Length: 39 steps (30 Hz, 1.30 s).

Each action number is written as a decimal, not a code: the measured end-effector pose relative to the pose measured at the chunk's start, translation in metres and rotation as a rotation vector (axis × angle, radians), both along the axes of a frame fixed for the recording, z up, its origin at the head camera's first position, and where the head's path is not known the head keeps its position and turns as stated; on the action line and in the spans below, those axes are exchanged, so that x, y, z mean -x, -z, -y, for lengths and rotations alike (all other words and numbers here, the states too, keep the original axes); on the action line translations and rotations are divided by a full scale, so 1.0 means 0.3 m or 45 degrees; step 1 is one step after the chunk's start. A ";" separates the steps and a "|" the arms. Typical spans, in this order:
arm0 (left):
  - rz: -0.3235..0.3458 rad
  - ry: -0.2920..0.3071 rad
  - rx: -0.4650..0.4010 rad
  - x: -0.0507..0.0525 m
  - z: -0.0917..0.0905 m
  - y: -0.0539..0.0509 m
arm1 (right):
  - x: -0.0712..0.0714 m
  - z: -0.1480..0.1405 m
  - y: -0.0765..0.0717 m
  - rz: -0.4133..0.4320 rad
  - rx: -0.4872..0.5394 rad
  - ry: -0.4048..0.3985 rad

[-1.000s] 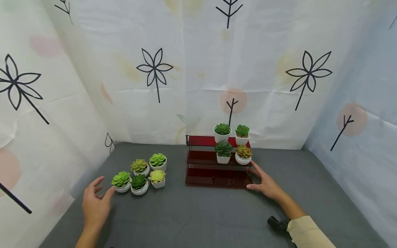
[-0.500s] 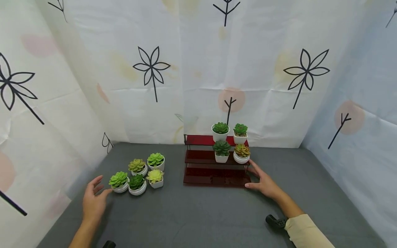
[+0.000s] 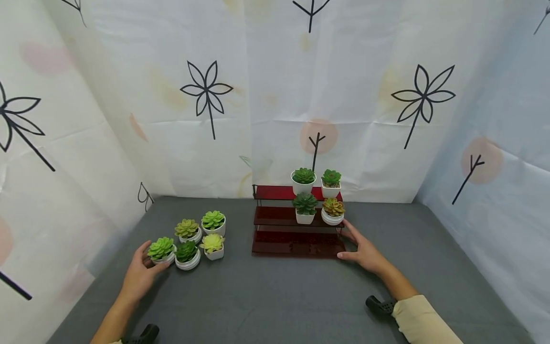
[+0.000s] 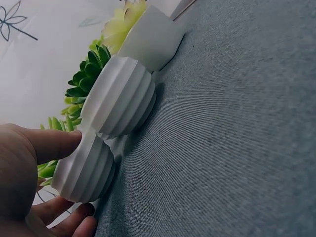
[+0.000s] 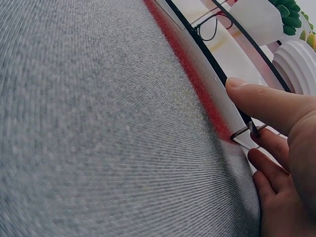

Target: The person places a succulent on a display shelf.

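Observation:
At the left, my left hand has its thumb and fingers around a bright green potted succulent in a ribbed white pot. The left wrist view has the thumb on that pot's rim and the other fingers at its far side. Over on the right, my right hand grips the lower right corner of a dark red tiered shelf. Its thumb lies along the front edge, with the fingers behind, around the wire leg. The upper tiers bear several potted succulents, including a golden one.
Beside my left hand stand a dark green succulent, a pale yellow one, an olive one and a light green one. Grey cloth covers the table. A patterned white curtain encloses the back and sides.
My left hand has moved forward and right, closing its thumb and fingers around the leftmost succulent's pot. The right hand stays on the shelf corner. The head view has shifted slightly.

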<state>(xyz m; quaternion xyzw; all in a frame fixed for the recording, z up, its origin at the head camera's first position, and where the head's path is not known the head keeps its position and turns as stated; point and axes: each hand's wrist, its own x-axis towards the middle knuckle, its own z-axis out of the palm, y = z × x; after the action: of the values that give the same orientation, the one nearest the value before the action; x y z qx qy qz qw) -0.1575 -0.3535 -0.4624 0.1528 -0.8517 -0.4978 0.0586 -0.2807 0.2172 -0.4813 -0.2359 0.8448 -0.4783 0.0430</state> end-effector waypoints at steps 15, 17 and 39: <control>0.037 -0.036 0.187 0.025 0.013 -0.004 | 0.001 -0.001 0.008 -0.013 0.022 -0.010; 0.046 -0.040 0.188 0.024 0.012 -0.008 | 0.001 0.000 0.008 -0.011 0.027 -0.012; -0.049 -0.214 0.197 0.060 0.007 -0.074 | 0.002 0.000 0.011 -0.055 0.041 -0.023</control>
<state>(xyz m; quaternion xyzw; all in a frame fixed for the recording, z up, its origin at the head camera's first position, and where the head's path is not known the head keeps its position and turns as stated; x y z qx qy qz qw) -0.1755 -0.3557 -0.4402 0.2092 -0.8706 -0.4266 0.1280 -0.2813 0.2171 -0.4846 -0.2544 0.8355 -0.4864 0.0254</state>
